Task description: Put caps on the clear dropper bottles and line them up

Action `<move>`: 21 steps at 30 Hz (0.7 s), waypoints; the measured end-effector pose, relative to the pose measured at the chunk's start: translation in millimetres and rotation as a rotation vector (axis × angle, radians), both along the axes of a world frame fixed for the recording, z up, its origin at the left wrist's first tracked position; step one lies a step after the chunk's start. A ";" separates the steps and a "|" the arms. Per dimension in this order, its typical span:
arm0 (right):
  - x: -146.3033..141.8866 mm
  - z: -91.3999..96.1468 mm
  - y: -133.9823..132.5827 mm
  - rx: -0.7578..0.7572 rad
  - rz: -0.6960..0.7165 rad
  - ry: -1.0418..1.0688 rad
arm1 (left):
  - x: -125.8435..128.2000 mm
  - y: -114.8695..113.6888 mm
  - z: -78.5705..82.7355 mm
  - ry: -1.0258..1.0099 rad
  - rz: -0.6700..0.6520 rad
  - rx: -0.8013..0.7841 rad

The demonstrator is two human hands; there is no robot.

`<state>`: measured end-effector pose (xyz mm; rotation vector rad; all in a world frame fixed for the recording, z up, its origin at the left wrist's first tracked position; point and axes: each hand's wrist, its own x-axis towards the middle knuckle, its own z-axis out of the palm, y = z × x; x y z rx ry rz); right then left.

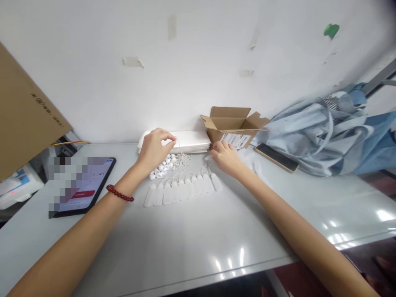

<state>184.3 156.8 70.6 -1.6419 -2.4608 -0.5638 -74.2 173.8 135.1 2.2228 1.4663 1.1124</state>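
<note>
A pale grey table [192, 235] carries a tablet [83, 185], a row of white tags [182, 190], small white caps [162, 168], perhaps strings [182, 160], an open cardboard box [232, 128], a phone [276, 157], and blue clothing [328, 132].

We are facing a white wall [198, 62] that is running the full width behind a pale grey table [198, 239]. We are noticing scraps of old tape [133, 62] clinging to the paint, and a small green piece [331, 29] sitting high on the right. Light from above is glaring off the table's glossy top in bright spots [383, 215] near its front and right edges. Below the front edge we are glimpsing a dark reddish floor [297, 280]. On the left, a brown cardboard panel [21, 119] is leaning into view. On the far right, a grey metal bar [382, 74] is slanting across the wall above a heap of pale blue cloth [324, 132] lying on the table.
</note>
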 end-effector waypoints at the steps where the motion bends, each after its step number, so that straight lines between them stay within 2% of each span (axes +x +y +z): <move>1: 0.6 -0.6 -1.3 -0.003 -0.002 0.006 | 1.1 -0.7 0.1 -0.006 -0.002 -0.002; 4: 1.7 -4.3 -3.5 -0.018 -0.002 0.040 | 4.3 -3.6 0.7 -0.031 -0.018 -0.038; 10: -1.6 -5.3 -11.7 -0.027 0.009 0.203 | 10.8 -7.2 -5.0 -0.158 -0.084 -0.225; 16: -16.1 2.7 -37.8 -0.078 0.115 0.464 | 22.5 -13.0 -20.2 -0.301 -0.251 -0.464; 21: -26.6 7.8 -47.7 -0.099 0.186 0.595 | 32.5 -22.2 -22.9 -0.418 -0.343 -0.605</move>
